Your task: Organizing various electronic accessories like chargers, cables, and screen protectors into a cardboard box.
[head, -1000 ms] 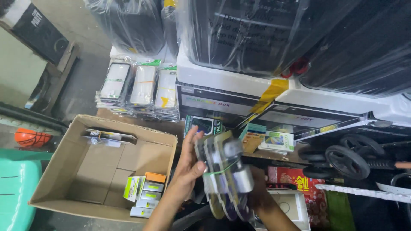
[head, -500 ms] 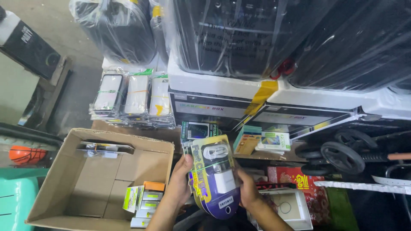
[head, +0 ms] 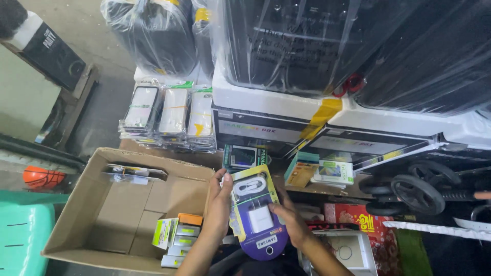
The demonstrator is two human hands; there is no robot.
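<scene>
Beside the right wall of the box (head: 102,204), both hands hold up a pack (head: 255,212) of charger cards. The left hand (head: 219,202) is curled around its left edge, fingers shut on it. The right hand (head: 290,221) grips the right edge from below, thumb on the front.

The pack is a stack of flat cards in clear shiny plastic, yellow at the top and purple at the round bottom. A white plug and a coiled white cord show through the front.

The step looks like checking the pack, face up. Any next move needs a firm grip with both hands, so the slippery cards stay together.

The box is brown cardboard, open, with small green and orange cartons (head: 176,232) at its near right corner.
</scene>
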